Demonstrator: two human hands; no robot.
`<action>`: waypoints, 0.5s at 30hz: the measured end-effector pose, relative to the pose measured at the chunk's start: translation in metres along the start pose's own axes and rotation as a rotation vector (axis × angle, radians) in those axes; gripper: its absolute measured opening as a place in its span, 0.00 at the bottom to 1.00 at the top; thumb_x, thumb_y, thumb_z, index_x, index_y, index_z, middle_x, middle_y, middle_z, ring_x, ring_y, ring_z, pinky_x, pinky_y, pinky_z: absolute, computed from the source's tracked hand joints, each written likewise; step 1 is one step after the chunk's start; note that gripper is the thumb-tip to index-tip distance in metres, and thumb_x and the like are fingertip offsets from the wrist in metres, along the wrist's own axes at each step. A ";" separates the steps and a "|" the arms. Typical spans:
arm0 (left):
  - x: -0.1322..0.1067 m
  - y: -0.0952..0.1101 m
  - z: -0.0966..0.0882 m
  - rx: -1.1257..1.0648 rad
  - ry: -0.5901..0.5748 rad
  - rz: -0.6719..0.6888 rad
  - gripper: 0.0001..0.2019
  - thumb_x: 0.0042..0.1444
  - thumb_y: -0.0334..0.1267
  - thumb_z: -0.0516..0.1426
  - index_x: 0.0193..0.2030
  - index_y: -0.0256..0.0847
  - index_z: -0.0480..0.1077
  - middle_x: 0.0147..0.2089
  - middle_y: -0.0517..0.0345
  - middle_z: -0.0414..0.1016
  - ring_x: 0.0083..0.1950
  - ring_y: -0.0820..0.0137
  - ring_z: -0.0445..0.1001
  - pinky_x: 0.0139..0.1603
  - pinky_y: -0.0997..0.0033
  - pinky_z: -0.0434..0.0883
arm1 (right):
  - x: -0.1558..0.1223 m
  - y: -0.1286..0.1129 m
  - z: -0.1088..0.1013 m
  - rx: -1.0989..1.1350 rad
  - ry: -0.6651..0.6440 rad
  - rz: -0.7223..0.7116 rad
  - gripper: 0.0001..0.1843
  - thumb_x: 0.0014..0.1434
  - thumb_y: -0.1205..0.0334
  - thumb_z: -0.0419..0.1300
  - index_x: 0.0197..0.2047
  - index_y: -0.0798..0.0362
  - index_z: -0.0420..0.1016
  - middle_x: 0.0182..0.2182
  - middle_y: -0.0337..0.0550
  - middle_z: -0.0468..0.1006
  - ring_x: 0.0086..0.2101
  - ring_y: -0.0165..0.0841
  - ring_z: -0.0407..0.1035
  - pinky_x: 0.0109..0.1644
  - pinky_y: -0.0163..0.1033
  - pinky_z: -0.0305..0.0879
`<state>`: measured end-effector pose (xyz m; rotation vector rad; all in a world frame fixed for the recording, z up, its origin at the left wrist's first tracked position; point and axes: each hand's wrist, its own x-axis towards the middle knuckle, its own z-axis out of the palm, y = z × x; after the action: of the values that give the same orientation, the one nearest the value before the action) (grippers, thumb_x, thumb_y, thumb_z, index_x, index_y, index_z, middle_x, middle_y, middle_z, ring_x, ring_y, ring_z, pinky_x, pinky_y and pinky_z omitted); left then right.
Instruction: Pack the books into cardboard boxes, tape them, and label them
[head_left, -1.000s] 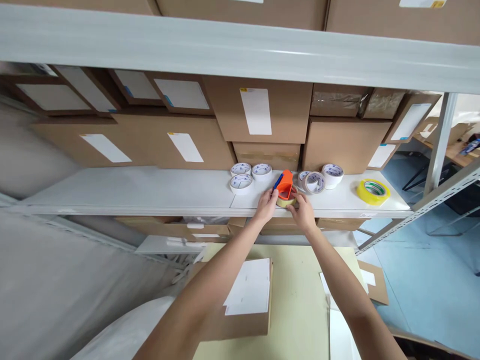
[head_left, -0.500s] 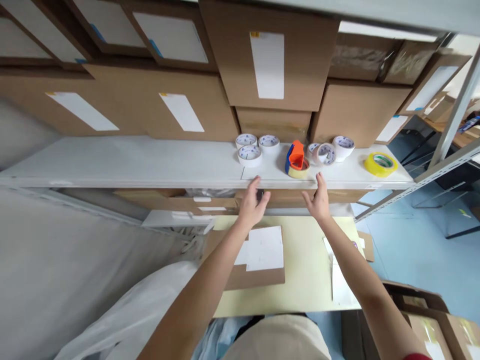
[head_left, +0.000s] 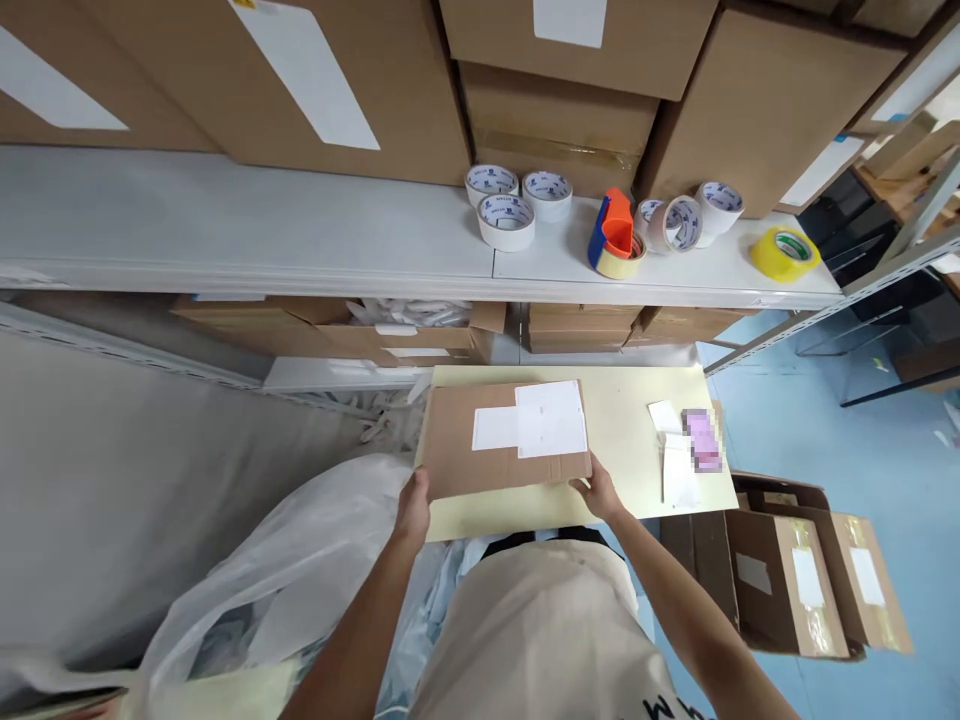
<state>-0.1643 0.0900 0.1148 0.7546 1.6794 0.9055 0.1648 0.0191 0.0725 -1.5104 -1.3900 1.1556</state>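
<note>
The box (head_left: 495,468) is being held between the fingers of the left hand (head_left: 412,512) and right hand (head_left: 598,492), both gripping near corners.

Labels (head_left: 551,418) on box (head_left: 454,440): print too small to read; purple item (head_left: 703,440) blurred into squares; shirt lettering (head_left: 660,708) cut off

L hand (head_left: 414,508), R hand (head_left: 600,490) apart, both part-curled; forearms (head_left: 364,615) fwd, angled in.
</note>
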 end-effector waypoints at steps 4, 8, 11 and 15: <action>0.004 0.027 0.014 0.010 -0.134 0.136 0.47 0.35 0.80 0.50 0.45 0.39 0.74 0.43 0.45 0.81 0.48 0.55 0.78 0.46 0.60 0.75 | 0.013 -0.030 -0.028 0.077 0.099 0.118 0.30 0.56 0.42 0.59 0.55 0.53 0.70 0.47 0.53 0.80 0.44 0.44 0.76 0.45 0.48 0.75; 0.000 0.068 0.035 0.260 -0.148 0.302 0.38 0.38 0.70 0.57 0.47 0.39 0.75 0.45 0.48 0.80 0.43 0.58 0.77 0.41 0.65 0.73 | 0.020 -0.069 -0.080 -0.156 0.203 0.210 0.26 0.61 0.39 0.52 0.45 0.52 0.74 0.37 0.49 0.82 0.35 0.40 0.76 0.36 0.42 0.71; -0.004 0.089 0.052 0.509 -0.138 0.330 0.27 0.48 0.63 0.54 0.39 0.42 0.76 0.36 0.53 0.80 0.38 0.60 0.76 0.38 0.68 0.70 | 0.028 -0.091 -0.100 -0.399 0.226 0.294 0.25 0.64 0.38 0.48 0.39 0.51 0.74 0.33 0.48 0.81 0.33 0.41 0.75 0.36 0.40 0.66; 0.002 0.095 0.068 0.777 -0.124 0.263 0.22 0.56 0.58 0.49 0.23 0.44 0.69 0.27 0.51 0.76 0.40 0.57 0.77 0.36 0.68 0.67 | 0.046 -0.096 -0.095 -0.536 0.204 0.412 0.25 0.66 0.41 0.47 0.34 0.50 0.73 0.33 0.51 0.81 0.36 0.43 0.75 0.39 0.41 0.64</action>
<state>-0.0944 0.1545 0.1828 1.5428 1.8437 0.3331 0.2269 0.0795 0.1858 -2.3099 -1.3449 0.8545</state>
